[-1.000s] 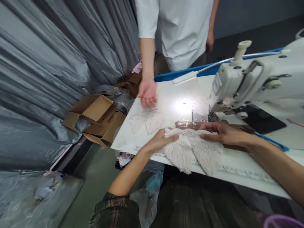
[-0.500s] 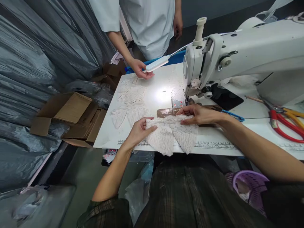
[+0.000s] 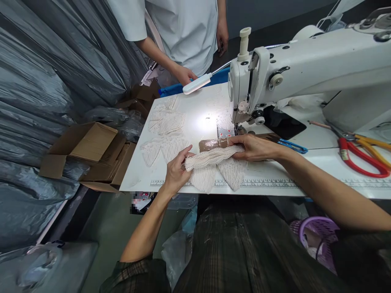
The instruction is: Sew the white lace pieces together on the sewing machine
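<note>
A white lace piece (image 3: pixel 210 160) is stretched between my two hands near the front edge of the table. Its gathered upper band is turned up, and two pointed panels hang below it over the printed ruler. My left hand (image 3: pixel 179 169) pinches the band's left end, its fingertips partly hidden behind the lace. At the other end, my right hand (image 3: pixel 252 147) grips the band between thumb and fingers. Just beyond the lace lies a brown strip (image 3: pixel 214 144), close to the presser foot of the sewing machine (image 3: pixel 244 89). More lace pieces (image 3: pixel 172 122) lie flat on the left.
A co-worker's hand (image 3: pixel 185 75) is by the lamp (image 3: pixel 197 84) across the table (image 3: pixel 134 175). On the right are red-handled pliers (image 3: pixel 360 158), a blue cutter (image 3: pixel 292 145) and a dark phone-like slab (image 3: pixel 285 124). Cardboard boxes (image 3: pixel 88 142) stand left; a purple basket (image 3: pixel 317 221) sits below.
The lace's top band has been tilted up, showing its gathered edge. My left hand has turned and shifted slightly left. The co-worker's hand has drawn back behind the lamp.
</note>
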Available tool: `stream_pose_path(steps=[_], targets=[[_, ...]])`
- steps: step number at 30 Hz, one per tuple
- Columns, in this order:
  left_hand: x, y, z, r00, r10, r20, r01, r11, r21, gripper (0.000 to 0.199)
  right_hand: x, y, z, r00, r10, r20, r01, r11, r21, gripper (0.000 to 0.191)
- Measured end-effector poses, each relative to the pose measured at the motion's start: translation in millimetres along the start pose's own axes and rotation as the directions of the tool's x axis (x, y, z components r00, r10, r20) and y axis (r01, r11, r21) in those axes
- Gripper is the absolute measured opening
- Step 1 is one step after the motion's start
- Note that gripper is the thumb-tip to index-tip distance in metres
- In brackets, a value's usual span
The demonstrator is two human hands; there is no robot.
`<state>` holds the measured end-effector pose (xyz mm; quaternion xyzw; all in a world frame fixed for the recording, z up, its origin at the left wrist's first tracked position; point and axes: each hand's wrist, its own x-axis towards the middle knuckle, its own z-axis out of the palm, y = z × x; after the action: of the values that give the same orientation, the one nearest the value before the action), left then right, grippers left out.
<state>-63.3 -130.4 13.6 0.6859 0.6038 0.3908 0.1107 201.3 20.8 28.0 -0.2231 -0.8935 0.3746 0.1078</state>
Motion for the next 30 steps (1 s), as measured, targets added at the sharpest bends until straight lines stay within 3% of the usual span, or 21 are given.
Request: stream_pose_path(steps=[5,10,19,26,30], targets=[[4,-2,3.3,0.991,-0.134,0.018,0.135,0.976,-0.172,0.062,-1,3,3,1.0,0.001,-0.019,-0.001,1.0,0.005,0.021],[12,-6,2.7,0.953,-0.282,0.107,0.301,0.862,-0.408,0.074,0,3,3,0.998,0.052,-0.022,-0.051,0.998,0.039,0.022],[27,-6,0.8,0.85,-0.476,0.227,0.527,0.75,-0.4,0.066,2,11,5,0.989,0.114,-0.097,-0.099,0.985,0.143,0.03],[35,-7,3.1,0.808,-0.519,0.278,0.587,0.677,-0.444,0.068,0,6,0,0.977,0.19,-0.091,-0.172,0.969,0.18,0.037],[35,-7,2.3,0.806,-0.514,0.293,0.59,0.655,-0.472,0.064,0,8,-2,0.98,0.186,-0.077,-0.168,0.967,0.193,0.04]])
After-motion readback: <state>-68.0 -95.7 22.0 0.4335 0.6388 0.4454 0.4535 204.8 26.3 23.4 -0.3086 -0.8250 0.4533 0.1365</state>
